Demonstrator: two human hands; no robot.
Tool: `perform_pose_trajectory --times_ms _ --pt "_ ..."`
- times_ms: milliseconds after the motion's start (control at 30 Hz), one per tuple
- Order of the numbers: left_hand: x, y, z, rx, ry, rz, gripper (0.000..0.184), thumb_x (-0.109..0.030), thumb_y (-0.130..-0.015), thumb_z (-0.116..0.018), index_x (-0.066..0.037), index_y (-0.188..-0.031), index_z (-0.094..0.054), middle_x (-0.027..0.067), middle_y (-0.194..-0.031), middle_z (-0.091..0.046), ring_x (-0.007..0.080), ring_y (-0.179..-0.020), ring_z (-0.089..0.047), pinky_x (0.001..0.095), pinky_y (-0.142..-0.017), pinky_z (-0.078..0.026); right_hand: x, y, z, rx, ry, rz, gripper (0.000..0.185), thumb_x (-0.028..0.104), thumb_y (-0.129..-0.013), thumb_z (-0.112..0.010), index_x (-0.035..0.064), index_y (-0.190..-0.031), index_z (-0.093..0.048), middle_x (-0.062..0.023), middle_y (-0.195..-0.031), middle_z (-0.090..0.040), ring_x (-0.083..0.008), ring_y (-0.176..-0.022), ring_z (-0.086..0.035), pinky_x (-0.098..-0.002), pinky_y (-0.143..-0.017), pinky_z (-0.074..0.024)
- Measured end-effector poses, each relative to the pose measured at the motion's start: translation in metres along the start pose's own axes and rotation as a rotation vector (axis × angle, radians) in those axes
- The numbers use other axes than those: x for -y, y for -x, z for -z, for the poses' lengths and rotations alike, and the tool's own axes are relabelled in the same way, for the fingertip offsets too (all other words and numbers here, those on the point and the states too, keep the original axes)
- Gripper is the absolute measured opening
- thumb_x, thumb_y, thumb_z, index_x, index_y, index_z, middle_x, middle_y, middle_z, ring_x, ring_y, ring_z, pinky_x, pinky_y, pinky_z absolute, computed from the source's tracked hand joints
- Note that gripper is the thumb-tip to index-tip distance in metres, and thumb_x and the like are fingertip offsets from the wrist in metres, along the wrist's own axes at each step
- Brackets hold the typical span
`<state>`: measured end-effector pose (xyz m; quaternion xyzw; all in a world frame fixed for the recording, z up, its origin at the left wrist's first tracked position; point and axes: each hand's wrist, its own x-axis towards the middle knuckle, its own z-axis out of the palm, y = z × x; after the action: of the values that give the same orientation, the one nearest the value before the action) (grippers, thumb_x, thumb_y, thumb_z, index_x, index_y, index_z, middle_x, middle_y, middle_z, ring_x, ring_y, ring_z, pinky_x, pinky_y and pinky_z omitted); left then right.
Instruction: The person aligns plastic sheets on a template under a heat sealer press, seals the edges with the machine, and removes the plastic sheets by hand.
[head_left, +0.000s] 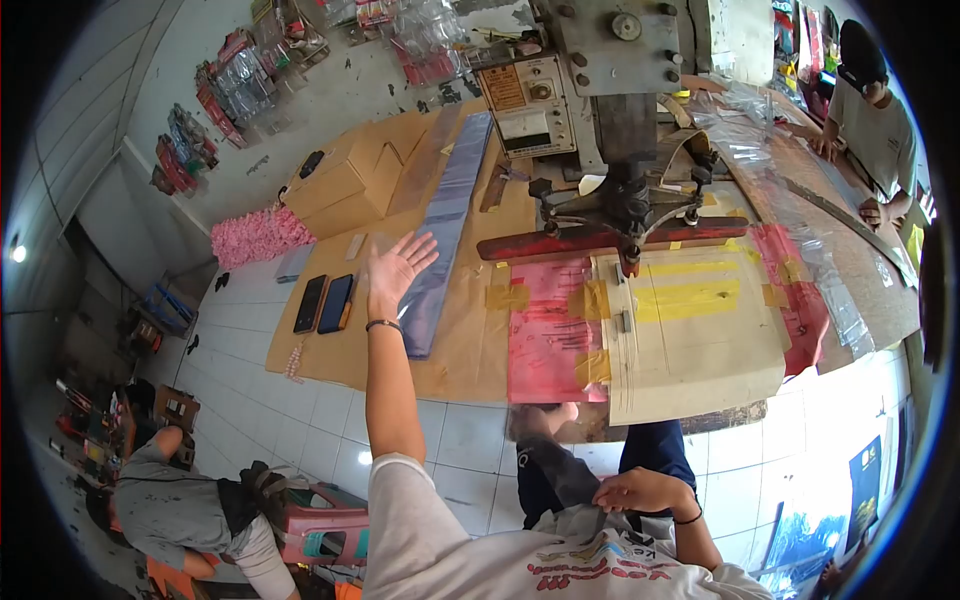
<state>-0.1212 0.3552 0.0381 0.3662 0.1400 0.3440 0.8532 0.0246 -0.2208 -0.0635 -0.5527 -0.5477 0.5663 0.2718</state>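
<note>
My left hand (402,265) is stretched out with its palm up and fingers apart, holding nothing. It is just over the left edge of a long stack of bluish clear plastic sheets (445,215) on the brown paper-covered table (470,340). Close to my lap, my right hand (645,492) has its fingers curled together beside dark grey cloth (560,470); what they hold, if anything, is hidden. Ahead of me stands a press (628,190) with a red bar (560,243). Below the bar lies a beige board (700,360) with yellow tape and pink sheet at its sides.
Two phones (335,303) lie left of the plastic stack. Behind them are a cardboard box (345,175) and a pink bundle (260,235). A control box (525,105) adjoins the press. One person (880,130) works at the right table; another (190,510) bends at lower left.
</note>
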Motion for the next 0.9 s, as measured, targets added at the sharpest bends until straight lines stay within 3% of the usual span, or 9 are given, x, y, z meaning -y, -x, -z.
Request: perform_pose_trajectory --times_ms 167,267,367,467,567,600,700,800,900 --pt "-0.014 0.023 0.001 0.017 0.476 -0.156 0.107 -0.079 -0.097 -0.033 0.0 -0.164 -0.008 0.0324 -0.165 -0.022 0.0484 -0.151 -0.031 0.0701 -0.119 -0.03 -0.052 0.002 -0.011 -0.198 0.105 -0.224 0.022 0.019 -0.103 -0.06 0.0075 -0.116 -0.074 -0.0065 -0.101 -0.08 -0.0184 -0.086 -0.077 -0.0314 -0.08 -0.0611" --pt "-0.027 0.046 -0.006 0.072 0.398 -0.278 0.095 -0.071 -0.102 -0.036 -0.003 -0.164 -0.014 0.031 -0.164 -0.027 0.0472 -0.148 -0.037 0.0701 -0.12 -0.028 -0.058 0.021 -0.006 -0.188 0.021 -0.253 0.021 0.019 -0.102 -0.062 0.0074 -0.114 -0.075 -0.007 -0.1 -0.08 -0.0183 -0.083 -0.077 -0.0311 -0.078 -0.0612" --pt "-0.043 0.035 0.017 0.119 -0.249 -0.277 0.078 -0.059 -0.107 -0.04 -0.01 -0.165 -0.022 0.0277 -0.163 -0.034 0.045 -0.144 -0.043 0.0713 -0.121 -0.024 -0.071 0.032 -0.007 -0.208 0.008 -0.215 0.021 0.019 -0.103 -0.061 0.0042 -0.11 -0.073 -0.0079 -0.097 -0.079 -0.0171 -0.082 -0.077 -0.0315 -0.076 -0.0619" --pt "-0.037 0.073 -0.066 0.276 -0.369 -0.288 0.064 -0.043 -0.109 -0.045 -0.013 -0.163 -0.03 0.03 -0.161 -0.036 0.0491 -0.144 -0.043 0.0733 -0.118 -0.027 -0.069 0.034 -0.004 -0.228 0.13 -0.246 0.019 0.019 -0.1 -0.066 0.0041 -0.11 -0.073 -0.0105 -0.097 -0.079 -0.0214 -0.084 -0.077 -0.0335 -0.079 -0.0613" --pt "-0.032 0.089 -0.103 0.965 -0.315 -0.21 0.054 -0.04 -0.111 -0.043 -0.016 -0.159 -0.041 0.0312 -0.161 -0.037 0.0522 -0.146 -0.038 0.0683 -0.118 -0.031 -0.09 0.024 -0.011 -0.483 0.231 -0.03 0.022 0.017 -0.094 -0.072 0.003 -0.111 -0.072 -0.013 -0.096 -0.078 -0.0281 -0.088 -0.076 -0.0369 -0.084 -0.0602" --pt "-0.027 0.098 -0.122 1.115 -0.322 -0.175 0.052 -0.037 -0.111 -0.044 -0.01 -0.156 -0.046 0.0318 -0.156 -0.043 0.0558 -0.143 -0.042 0.0664 -0.117 -0.035 -0.085 0.022 -0.01 -0.521 0.334 -0.045 0.037 0.018 -0.089 -0.078 -0.0001 -0.12 -0.069 -0.0185 -0.111 -0.074 -0.0349 -0.103 -0.072 -0.0391 -0.092 -0.0573" --pt "0.003 0.146 -0.207 1.263 -0.398 0.005 0.052 -0.031 -0.111 -0.045 -0.004 -0.155 -0.045 0.0305 -0.15 -0.052 0.0519 -0.134 -0.054 0.0626 -0.113 -0.043 -0.036 0.03 -0.003 -0.609 0.421 -0.045 0.051 0.019 -0.088 -0.08 -0.003 -0.13 -0.062 -0.0231 -0.132 -0.065 -0.0385 -0.121 -0.064 -0.0407 -0.101 -0.0528" --pt "0.066 0.167 -0.258 1.338 -0.554 0.078 0.049 -0.016 -0.111 -0.046 0.001 -0.156 -0.04 0.0281 -0.144 -0.059 0.0382 -0.12 -0.068 0.0437 -0.097 -0.058 0.028 0.051 0.011 -0.577 0.203 0.224 0.069 0.031 -0.091 -0.08 -0.0013 -0.144 -0.051 -0.0237 -0.142 -0.057 -0.04 -0.127 -0.06 -0.0426 -0.108 -0.0483" --pt "0.126 0.198 -0.289 1.255 -0.597 0.194 0.051 -0.006 -0.109 -0.045 -0.002 -0.159 -0.034 0.0224 -0.14 -0.063 0.0288 -0.109 -0.073 0.0354 -0.085 -0.063 0.068 0.073 0.013 -0.786 -0.02 0.501 0.083 0.04 -0.088 -0.083 -0.0049 -0.147 -0.046 -0.0224 -0.141 -0.058 -0.0368 -0.134 -0.056 -0.042 -0.111 -0.0447"
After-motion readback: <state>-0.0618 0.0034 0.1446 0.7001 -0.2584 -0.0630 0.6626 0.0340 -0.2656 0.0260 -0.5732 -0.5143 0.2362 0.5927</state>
